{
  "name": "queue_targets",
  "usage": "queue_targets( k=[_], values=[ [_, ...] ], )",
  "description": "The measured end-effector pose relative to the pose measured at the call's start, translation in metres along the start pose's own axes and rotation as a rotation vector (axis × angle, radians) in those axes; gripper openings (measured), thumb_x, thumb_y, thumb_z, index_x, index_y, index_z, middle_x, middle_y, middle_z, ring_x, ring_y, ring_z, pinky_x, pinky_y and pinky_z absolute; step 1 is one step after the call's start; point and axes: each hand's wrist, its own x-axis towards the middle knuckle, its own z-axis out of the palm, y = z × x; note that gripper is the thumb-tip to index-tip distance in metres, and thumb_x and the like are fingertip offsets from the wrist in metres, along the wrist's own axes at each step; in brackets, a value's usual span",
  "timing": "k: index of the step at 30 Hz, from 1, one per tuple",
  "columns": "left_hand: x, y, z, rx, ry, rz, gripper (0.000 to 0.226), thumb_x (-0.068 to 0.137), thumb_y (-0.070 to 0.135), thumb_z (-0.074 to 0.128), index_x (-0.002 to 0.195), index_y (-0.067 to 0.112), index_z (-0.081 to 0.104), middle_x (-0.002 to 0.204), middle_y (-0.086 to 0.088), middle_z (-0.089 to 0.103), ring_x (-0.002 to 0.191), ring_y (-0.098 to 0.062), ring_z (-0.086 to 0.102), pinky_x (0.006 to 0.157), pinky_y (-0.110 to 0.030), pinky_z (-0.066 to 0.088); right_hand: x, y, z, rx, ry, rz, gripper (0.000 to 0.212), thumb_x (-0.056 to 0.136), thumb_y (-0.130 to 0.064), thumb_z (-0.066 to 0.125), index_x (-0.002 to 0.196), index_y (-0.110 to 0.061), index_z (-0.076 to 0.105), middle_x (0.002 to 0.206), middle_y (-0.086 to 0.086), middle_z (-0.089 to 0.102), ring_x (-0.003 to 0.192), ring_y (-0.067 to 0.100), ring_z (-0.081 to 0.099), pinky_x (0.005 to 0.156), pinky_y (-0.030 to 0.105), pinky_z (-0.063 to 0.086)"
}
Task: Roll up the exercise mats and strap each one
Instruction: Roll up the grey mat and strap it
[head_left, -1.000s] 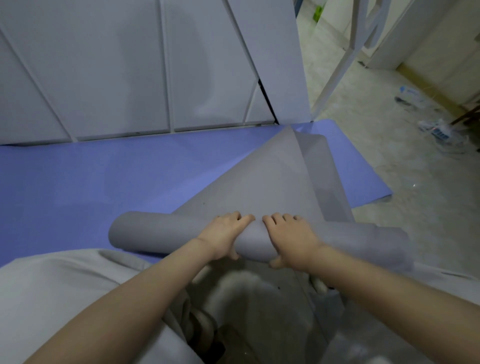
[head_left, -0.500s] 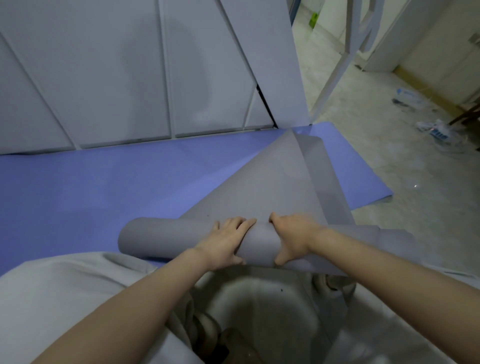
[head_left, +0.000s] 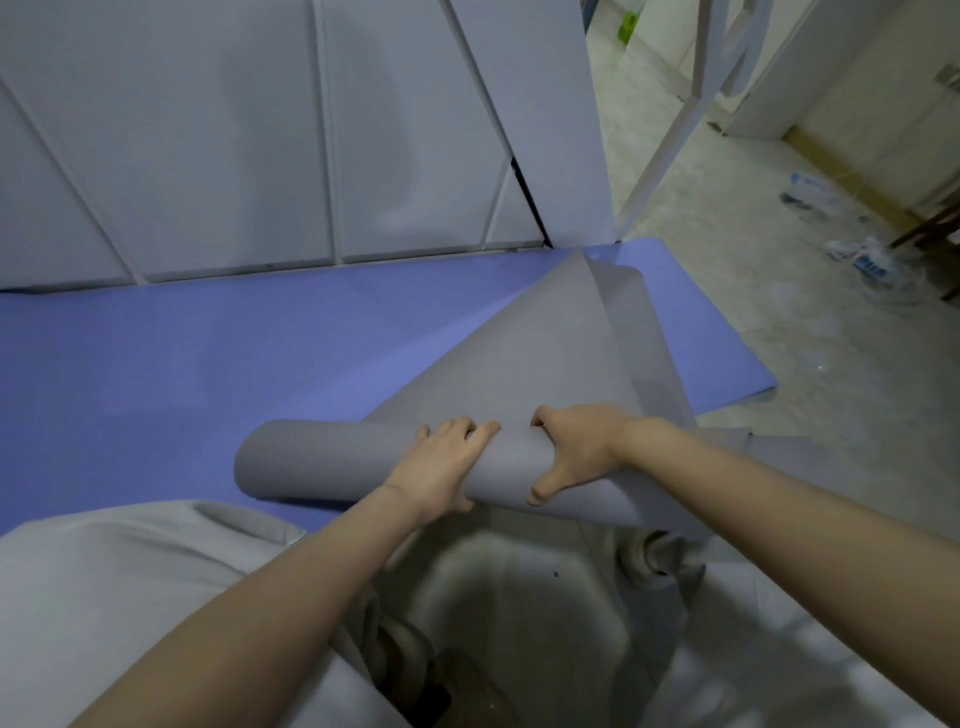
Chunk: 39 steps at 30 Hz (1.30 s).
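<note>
A grey exercise mat lies partly rolled into a tube across my lap area, its unrolled end stretching away over a flat blue mat on the floor. My left hand wraps over the top of the roll near its middle, fingers curled on it. My right hand grips the roll just to the right, thumb underneath and fingers over the far side. The roll's right end is hidden behind my right forearm.
White panelled doors stand right behind the blue mat. To the right is bare tiled floor with plastic litter and a white frame leg. My knees in light trousers fill the foreground.
Both hands have pushed the grey roll a little forward and it has grown thicker. My right hand has shifted from lying on top to gripping round it with the thumb under.
</note>
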Motion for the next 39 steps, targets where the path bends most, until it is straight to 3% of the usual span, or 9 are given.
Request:
queue_targets(
  k=[6,9,13,21,26,30,32,36,39],
  values=[
    [0.009,-0.002,-0.010,-0.062,0.012,-0.001,0.081,0.073,0.033,0.072,0.141,0.021,0.029,0.123,-0.007,0.046,0.113,-0.028,0.048,0.094,-0.039,0.039,-0.020,-0.025,0.036,-0.357,0.391,0.024,0.083,0.074,-0.032,0.074,0.138,-0.008,0.027,0.130,0.015,0.042,0.119,0.031,0.044,0.107,0.045,0.026],
    [0.008,0.006,-0.012,-0.060,-0.030,0.020,0.077,0.073,0.033,0.072,0.138,0.021,0.033,0.122,-0.009,0.048,0.112,-0.030,0.050,0.092,-0.039,0.042,-0.019,-0.018,0.044,-0.370,0.465,0.033,0.091,0.051,-0.037,0.086,0.126,-0.008,0.045,0.109,0.016,0.054,0.096,0.032,0.056,0.088,0.041,0.042],
    [0.007,0.011,-0.012,-0.046,-0.137,0.030,0.074,0.072,0.036,0.074,0.134,0.022,0.036,0.121,-0.009,0.049,0.112,-0.031,0.051,0.092,-0.041,0.044,-0.016,-0.001,0.052,-0.225,0.348,-0.076,0.076,0.068,-0.042,0.073,0.129,-0.014,0.037,0.119,0.009,0.050,0.105,0.027,0.054,0.088,0.035,0.039],
    [0.000,-0.002,-0.019,0.023,-0.221,-0.022,0.082,0.070,0.041,0.075,0.135,0.024,0.029,0.125,-0.006,0.046,0.116,-0.028,0.049,0.094,-0.043,0.039,-0.002,-0.004,0.041,-0.141,0.316,-0.144,0.079,0.065,-0.045,0.075,0.129,-0.016,0.038,0.118,0.006,0.055,0.102,0.028,0.058,0.083,0.035,0.046],
    [-0.010,-0.001,-0.009,0.036,-0.134,-0.090,0.099,0.076,0.044,0.069,0.149,0.023,0.007,0.140,-0.008,0.032,0.130,-0.027,0.033,0.106,-0.052,0.025,0.009,0.000,0.024,-0.109,0.204,-0.122,0.083,0.062,-0.048,0.078,0.127,-0.016,0.039,0.116,0.007,0.059,0.099,0.029,0.058,0.075,0.031,0.040],
    [-0.015,0.012,0.002,0.114,-0.048,-0.147,0.114,0.075,0.047,0.070,0.150,0.020,-0.012,0.150,-0.014,0.013,0.140,-0.029,0.015,0.109,-0.062,0.013,0.015,0.007,0.006,-0.064,0.091,-0.096,0.091,0.058,-0.054,0.081,0.129,-0.017,0.038,0.119,0.007,0.059,0.104,0.028,0.057,0.079,0.030,0.041],
    [-0.014,0.013,0.004,0.086,-0.008,-0.115,0.112,0.075,0.049,0.068,0.151,0.021,-0.009,0.148,-0.014,0.018,0.139,-0.029,0.018,0.110,-0.061,0.012,0.016,0.012,-0.001,-0.026,0.026,-0.073,0.093,0.057,-0.056,0.082,0.130,-0.018,0.037,0.120,0.006,0.057,0.104,0.026,0.055,0.081,0.030,0.041],
    [-0.006,0.007,0.001,-0.008,-0.005,-0.042,0.099,0.071,0.046,0.070,0.148,0.023,0.011,0.133,-0.008,0.036,0.123,-0.028,0.038,0.106,-0.044,0.030,0.014,0.017,-0.005,0.002,-0.059,-0.053,0.095,0.057,-0.060,0.080,0.131,-0.020,0.036,0.123,0.004,0.056,0.105,0.025,0.055,0.085,0.031,0.044],
    [-0.001,-0.001,0.002,-0.016,-0.047,-0.049,0.091,0.069,0.041,0.075,0.142,0.022,0.024,0.127,-0.008,0.043,0.116,-0.028,0.044,0.099,-0.038,0.037,0.009,0.010,0.008,-0.038,0.048,-0.091,0.089,0.066,-0.059,0.075,0.134,-0.018,0.036,0.127,0.005,0.054,0.110,0.027,0.055,0.084,0.031,0.041]
  ],
)
